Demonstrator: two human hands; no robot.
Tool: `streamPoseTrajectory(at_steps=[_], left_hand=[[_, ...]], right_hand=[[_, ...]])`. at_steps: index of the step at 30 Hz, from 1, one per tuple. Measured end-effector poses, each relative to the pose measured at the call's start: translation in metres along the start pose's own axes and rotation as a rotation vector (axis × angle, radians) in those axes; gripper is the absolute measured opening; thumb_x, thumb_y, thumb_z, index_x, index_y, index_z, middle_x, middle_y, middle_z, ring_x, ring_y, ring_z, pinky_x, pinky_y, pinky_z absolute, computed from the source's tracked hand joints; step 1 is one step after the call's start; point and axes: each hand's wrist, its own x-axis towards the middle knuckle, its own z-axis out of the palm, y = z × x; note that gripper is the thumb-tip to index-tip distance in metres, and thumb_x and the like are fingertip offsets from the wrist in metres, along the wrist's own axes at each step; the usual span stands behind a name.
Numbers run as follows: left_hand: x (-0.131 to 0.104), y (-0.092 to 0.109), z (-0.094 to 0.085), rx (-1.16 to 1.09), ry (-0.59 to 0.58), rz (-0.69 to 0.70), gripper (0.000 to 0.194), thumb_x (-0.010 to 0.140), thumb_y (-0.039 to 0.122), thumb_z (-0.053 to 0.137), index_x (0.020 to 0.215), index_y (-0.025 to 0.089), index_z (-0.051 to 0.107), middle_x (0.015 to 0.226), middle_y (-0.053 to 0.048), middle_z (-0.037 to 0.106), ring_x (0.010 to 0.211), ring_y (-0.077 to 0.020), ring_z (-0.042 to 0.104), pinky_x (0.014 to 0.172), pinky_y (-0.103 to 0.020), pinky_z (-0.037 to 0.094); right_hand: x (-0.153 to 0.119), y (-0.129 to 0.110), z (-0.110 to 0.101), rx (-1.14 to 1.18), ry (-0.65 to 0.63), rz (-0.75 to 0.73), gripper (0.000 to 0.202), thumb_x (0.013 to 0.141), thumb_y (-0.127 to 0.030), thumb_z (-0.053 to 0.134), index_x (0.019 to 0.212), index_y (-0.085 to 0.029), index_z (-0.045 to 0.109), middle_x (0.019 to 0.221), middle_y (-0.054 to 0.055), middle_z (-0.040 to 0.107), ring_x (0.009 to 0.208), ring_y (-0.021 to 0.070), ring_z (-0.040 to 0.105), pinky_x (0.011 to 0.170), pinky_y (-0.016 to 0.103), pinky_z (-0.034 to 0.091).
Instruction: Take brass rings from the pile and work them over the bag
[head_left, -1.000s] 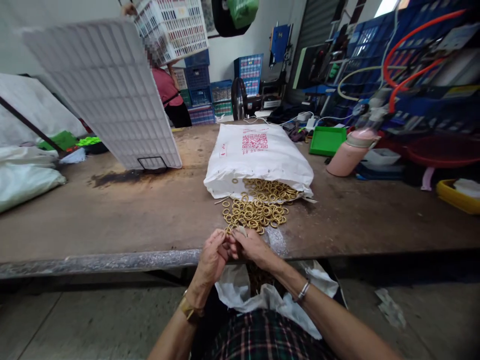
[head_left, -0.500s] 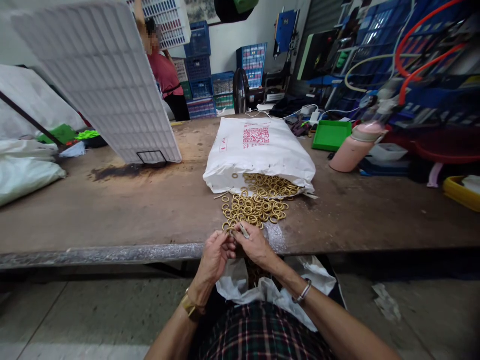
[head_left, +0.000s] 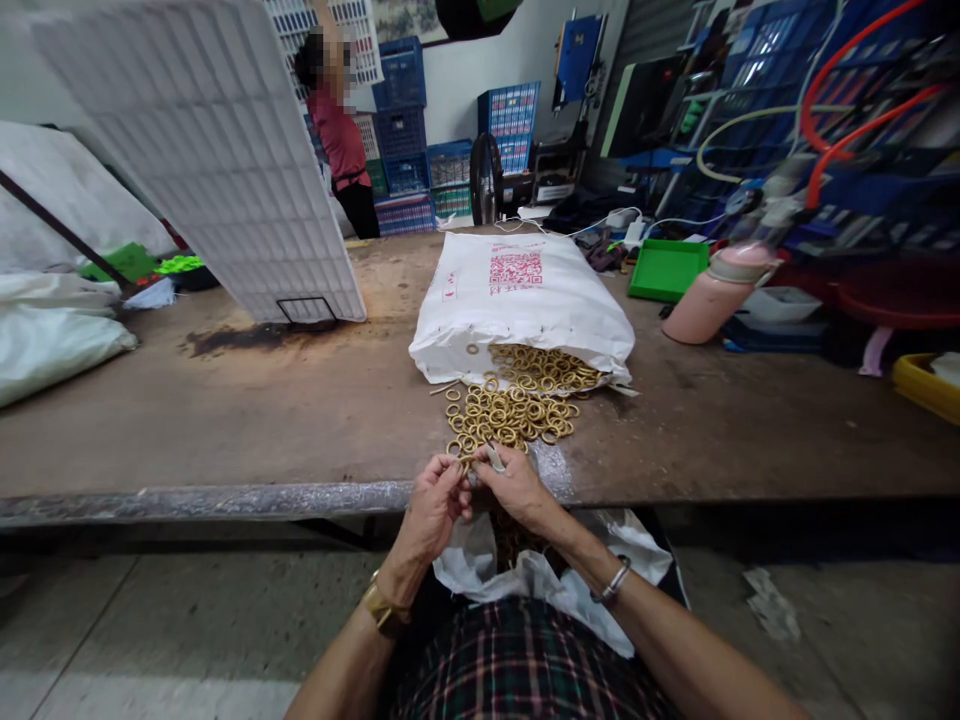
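1. Head view: a brass-coloured ring point(head_left: 466, 461) is at the fingertips, over the table's near edge, just in front of the loose pile of rings point(head_left: 510, 415). It looks like metal: light, stiff, hard to break, but smooth enough to slip or roll. A thumb-and-finger pinch on opposite sides of its rim should hold it best.
2. The left hand point(head_left: 430, 508) pinches the ring between thumb and fingertips, its other fingers curled. The right hand point(head_left: 519, 490) is closed around a small pale piece point(head_left: 495, 458), its tips meeting the ring; whether they also grip the ring, I cannot tell.
3. The pile spills from the open mouth of a white sack point(head_left: 525, 295) lying on the table point(head_left: 300, 430). Single rings would scatter easily; the full sack is probably heavy and soft-sided, better taken by gathered cloth than by its gaping lip.
4. Below the table edge, a white bag point(head_left: 559, 590) sits open at the lap, its thin sides crumpled.
5. Farther right stand a pink bottle point(head_left: 697, 308) and a green tray point(head_left: 667, 268).
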Motion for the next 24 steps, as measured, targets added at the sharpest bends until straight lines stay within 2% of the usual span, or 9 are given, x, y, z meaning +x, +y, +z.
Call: streamPoseTrajectory(at_steps=[4, 7, 15, 24], left_hand=[[-0.0010, -0.0019, 0.0006, 0.263, 0.039, 0.143, 0.028, 0.074, 0.042, 0.058, 0.076, 0.016, 0.048, 0.055, 0.005, 0.049, 0.041, -0.0048, 0.042, 0.039, -0.017, 0.038], [-0.0031, -0.0018, 0.0023, 0.353, 0.021, 0.162, 0.029, 0.075, 0.044, 0.056, 0.074, 0.016, 0.048, 0.052, 0.006, 0.046, 0.040, -0.0048, 0.040, 0.039, -0.017, 0.038], [-0.0092, -0.0020, 0.0057, 0.110, -0.072, -0.027, 0.030, 0.072, 0.045, 0.059, 0.081, 0.018, 0.048, 0.058, 0.005, 0.049, 0.042, -0.0054, 0.043, 0.039, -0.017, 0.039], [-0.0092, -0.0042, 0.0030, 0.031, -0.104, -0.063, 0.027, 0.073, 0.040, 0.060, 0.078, 0.016, 0.048, 0.059, 0.003, 0.050, 0.044, -0.0056, 0.045, 0.039, -0.017, 0.040]], right_hand=[[0.0006, -0.0036, -0.0018, -0.041, 0.004, 0.021, 0.027, 0.074, -0.036, 0.046, 0.056, -0.017, 0.047, 0.051, -0.005, 0.045, 0.051, 0.0076, 0.040, 0.050, 0.020, 0.032], [0.0008, -0.0033, -0.0016, -0.061, 0.031, 0.040, 0.027, 0.073, -0.037, 0.046, 0.054, -0.017, 0.045, 0.051, -0.005, 0.044, 0.050, 0.0074, 0.038, 0.048, 0.020, 0.030], [-0.0005, 0.0027, -0.0020, -0.086, 0.034, 0.049, 0.019, 0.071, -0.031, 0.048, 0.060, -0.017, 0.053, 0.055, -0.005, 0.048, 0.054, 0.0083, 0.041, 0.050, 0.019, 0.031], [-0.0013, 0.0024, -0.0027, -0.042, -0.003, 0.077, 0.017, 0.070, -0.027, 0.045, 0.060, -0.017, 0.054, 0.053, -0.005, 0.051, 0.053, 0.0091, 0.044, 0.052, 0.020, 0.033]])
